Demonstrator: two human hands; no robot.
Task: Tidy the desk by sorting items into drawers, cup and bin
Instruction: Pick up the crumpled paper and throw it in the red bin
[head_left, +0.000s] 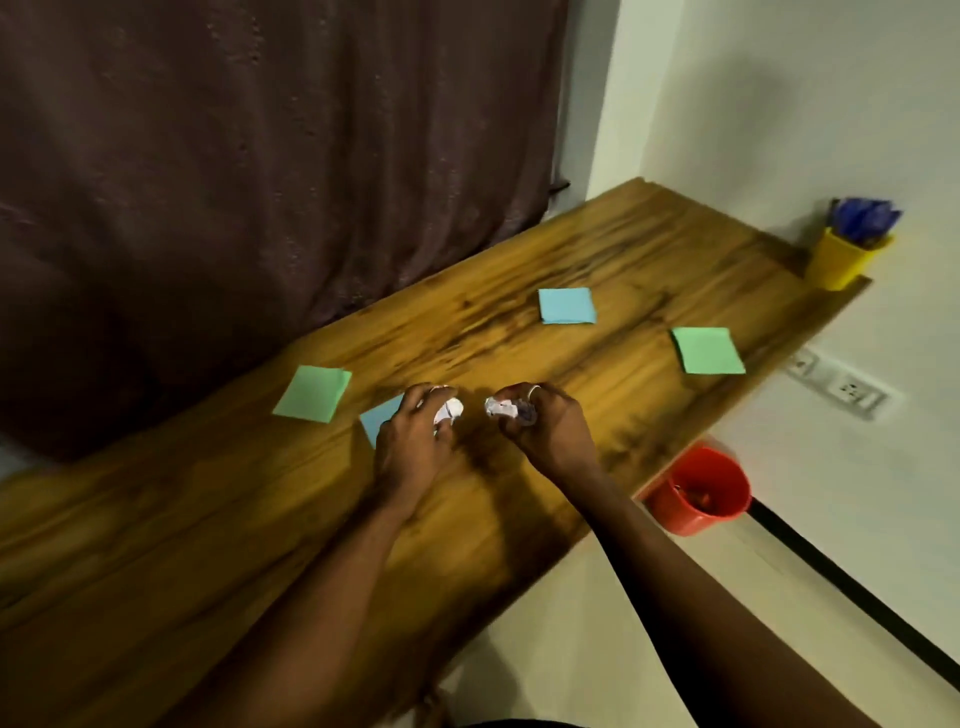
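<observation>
On the floor just beside the brown wooden desk (208, 519), right side: round red bin (701, 493). Over the desk, grips one crumpled white paper ball (451, 410) in the left hand (410, 441), fingers curled round it; grips a second crumpled paper ball (505, 408) likewise in the right hand (548, 431). Beyond, flat on the desk: square green and blue paper notes (566, 306). At the far corner: yellow cup (836, 260) of blue pens.

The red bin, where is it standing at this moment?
In the head view the bin stands on the floor at the right, just beside the desk edge, below the wall socket and right of the right hand.
</observation>
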